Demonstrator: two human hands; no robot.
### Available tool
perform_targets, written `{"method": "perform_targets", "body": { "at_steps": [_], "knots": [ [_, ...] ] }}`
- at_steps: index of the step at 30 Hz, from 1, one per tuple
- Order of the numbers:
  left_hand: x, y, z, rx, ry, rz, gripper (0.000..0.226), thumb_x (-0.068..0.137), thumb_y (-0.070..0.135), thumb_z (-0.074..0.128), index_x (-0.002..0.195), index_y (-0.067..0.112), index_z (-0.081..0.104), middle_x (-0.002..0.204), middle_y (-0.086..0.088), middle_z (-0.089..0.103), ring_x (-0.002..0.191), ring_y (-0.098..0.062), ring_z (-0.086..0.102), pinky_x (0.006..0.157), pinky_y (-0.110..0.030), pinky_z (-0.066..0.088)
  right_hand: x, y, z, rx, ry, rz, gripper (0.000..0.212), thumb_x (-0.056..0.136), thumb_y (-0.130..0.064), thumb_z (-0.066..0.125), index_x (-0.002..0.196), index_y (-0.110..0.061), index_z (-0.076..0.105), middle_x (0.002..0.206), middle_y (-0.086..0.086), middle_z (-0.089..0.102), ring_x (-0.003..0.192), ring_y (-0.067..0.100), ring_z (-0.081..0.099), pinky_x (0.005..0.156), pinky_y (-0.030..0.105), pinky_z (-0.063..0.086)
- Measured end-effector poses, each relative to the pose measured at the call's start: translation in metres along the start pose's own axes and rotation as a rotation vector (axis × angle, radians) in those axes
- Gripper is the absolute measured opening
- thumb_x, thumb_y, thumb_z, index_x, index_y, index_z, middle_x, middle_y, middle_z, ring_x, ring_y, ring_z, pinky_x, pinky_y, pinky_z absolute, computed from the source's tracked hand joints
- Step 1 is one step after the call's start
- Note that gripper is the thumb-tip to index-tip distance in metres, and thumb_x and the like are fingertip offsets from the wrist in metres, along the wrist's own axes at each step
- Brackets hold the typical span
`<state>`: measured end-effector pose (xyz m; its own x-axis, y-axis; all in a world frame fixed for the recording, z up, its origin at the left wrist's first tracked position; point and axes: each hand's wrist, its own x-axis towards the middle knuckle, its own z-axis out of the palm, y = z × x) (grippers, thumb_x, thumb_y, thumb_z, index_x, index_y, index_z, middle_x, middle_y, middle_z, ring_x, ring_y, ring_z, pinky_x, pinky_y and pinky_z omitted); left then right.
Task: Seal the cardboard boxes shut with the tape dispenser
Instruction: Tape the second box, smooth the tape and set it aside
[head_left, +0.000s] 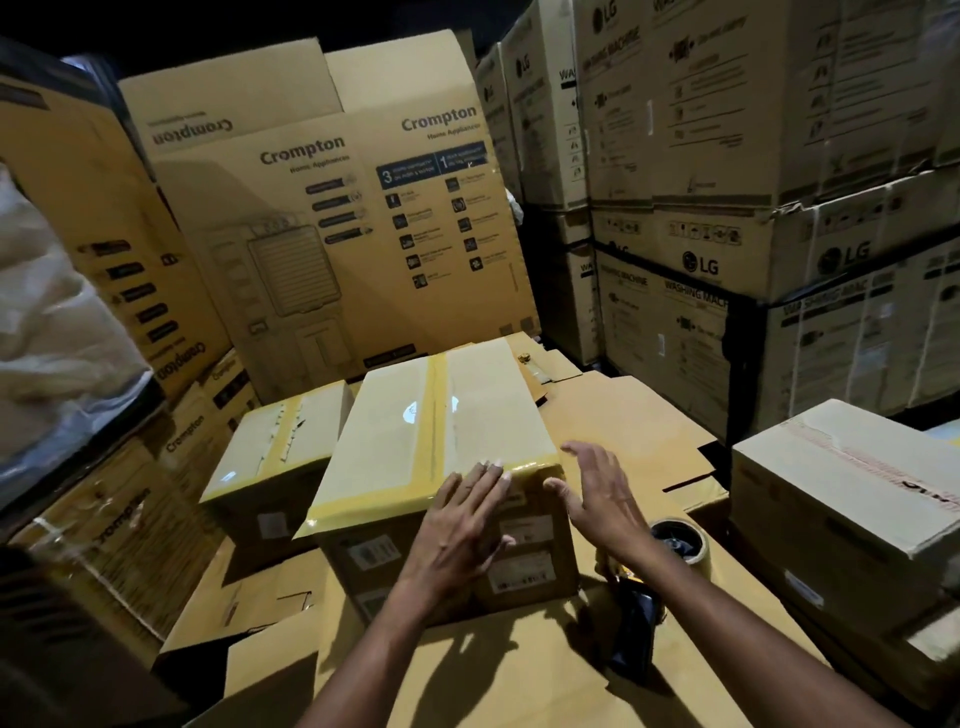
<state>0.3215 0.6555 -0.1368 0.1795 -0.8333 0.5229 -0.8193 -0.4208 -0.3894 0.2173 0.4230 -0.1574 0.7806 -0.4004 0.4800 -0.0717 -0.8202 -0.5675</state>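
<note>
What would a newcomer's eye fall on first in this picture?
First, the taped box in the centre, its top shining with yellowish tape, with the left hand flat on its near edge and the right hand open beside it. Tall Crompton cartons rise behind, and the tape dispenser lies at the right.

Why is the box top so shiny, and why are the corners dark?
In the head view, light bounces off the glossy tape on the middle box, leaving white glare spots; the picture's edges fall dark, and the plastic wrap at left is blurred.
</note>
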Motion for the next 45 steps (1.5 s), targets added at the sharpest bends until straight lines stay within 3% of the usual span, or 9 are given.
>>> {"method": "perform_targets", "body": {
  "at_steps": [4,8,11,13,24,29,35,40,45],
  "knots": [
    [-0.022,-0.010,-0.003,-0.052,0.166,-0.275,0.066,0.101,0.052,0.046,0.151,0.008,0.048,0.159,-0.014,0.042,0.149,-0.030,0.038,0.121,-0.048,0.027,-0.008,-0.018,0.009,-0.231,0.291,-0.310,0.073,0.101,-0.048,0.051,0.159,-0.008,0.032,0.168,0.021,0.020,0.156,0.035,0.019,0.121,0.048,0.020],
    [-0.016,-0.026,-0.013,-0.142,0.162,-0.556,0.055,0.102,0.050,0.042,0.135,0.012,0.065,0.142,-0.013,0.061,0.136,-0.034,0.053,0.114,-0.053,0.039,-0.013,-0.044,0.031,-0.376,0.172,-0.573,0.072,0.109,-0.044,0.037,0.163,-0.001,0.016,0.172,0.020,0.004,0.160,0.032,0.007,0.129,0.045,0.009],
    [-0.015,-0.028,-0.014,-0.231,0.121,-0.638,0.056,0.101,0.054,0.040,0.119,0.012,0.073,0.116,-0.009,0.070,0.110,-0.030,0.064,0.098,-0.049,0.051,-0.010,-0.051,0.054,-0.436,0.121,-0.568,0.072,0.109,-0.046,0.036,0.163,-0.001,0.016,0.172,0.020,0.004,0.160,0.031,0.006,0.129,0.045,0.008],
    [-0.018,-0.027,-0.010,-0.263,0.116,-0.666,0.057,0.100,0.055,0.042,0.120,0.012,0.073,0.115,-0.007,0.070,0.108,-0.026,0.063,0.092,-0.045,0.054,-0.011,-0.044,0.068,-0.477,0.097,-0.536,0.072,0.109,-0.047,0.034,0.163,-0.003,0.016,0.172,0.019,0.003,0.160,0.031,0.006,0.129,0.046,0.008],
    [-0.021,-0.022,-0.002,-0.356,0.207,-0.726,0.049,0.096,0.052,0.050,0.118,0.014,0.074,0.117,-0.003,0.070,0.113,-0.023,0.062,0.095,-0.039,0.049,-0.039,-0.034,0.079,-0.513,0.118,-0.579,0.071,0.108,-0.046,0.032,0.163,-0.005,0.014,0.172,0.018,0.008,0.159,0.029,0.011,0.127,0.045,0.010],
    [-0.023,-0.024,0.003,-0.347,0.229,-0.690,0.031,0.089,0.028,0.076,0.116,0.014,0.074,0.115,-0.004,0.070,0.110,-0.024,0.063,0.096,-0.045,0.052,-0.006,-0.073,0.074,-0.498,0.073,-0.652,0.070,0.107,-0.041,0.035,0.164,-0.007,0.014,0.172,0.017,0.007,0.160,0.029,0.005,0.129,0.045,0.003],
    [-0.039,-0.039,-0.006,-0.348,0.171,-0.509,0.054,0.081,0.005,0.084,0.132,0.014,0.068,0.128,-0.005,0.067,0.120,-0.023,0.061,0.106,-0.043,0.049,-0.026,-0.040,0.095,-0.632,-0.034,-0.736,0.071,0.102,-0.039,0.037,0.163,-0.008,0.015,0.173,0.013,-0.002,0.160,0.027,0.003,0.129,0.045,-0.004],
    [-0.067,-0.056,-0.002,-0.252,0.207,-0.427,0.042,0.099,0.029,0.060,0.138,0.013,0.063,0.142,-0.008,0.062,0.134,-0.024,0.055,0.120,-0.045,0.034,-0.049,-0.041,0.092,-0.583,-0.015,-0.711,0.075,0.100,-0.037,0.047,0.164,-0.008,0.019,0.173,0.013,0.003,0.159,0.028,0.009,0.128,0.045,0.004],
    [-0.072,-0.078,-0.007,-0.180,0.273,-0.574,0.040,0.098,0.040,0.054,0.119,0.012,0.072,0.123,-0.008,0.069,0.121,-0.028,0.061,0.116,-0.047,0.033,-0.010,-0.100,0.088,-0.505,0.035,-0.779,0.068,0.104,-0.032,0.042,0.163,-0.008,0.021,0.173,0.013,0.008,0.159,0.029,0.011,0.128,0.047,0.007]
  ]
}}
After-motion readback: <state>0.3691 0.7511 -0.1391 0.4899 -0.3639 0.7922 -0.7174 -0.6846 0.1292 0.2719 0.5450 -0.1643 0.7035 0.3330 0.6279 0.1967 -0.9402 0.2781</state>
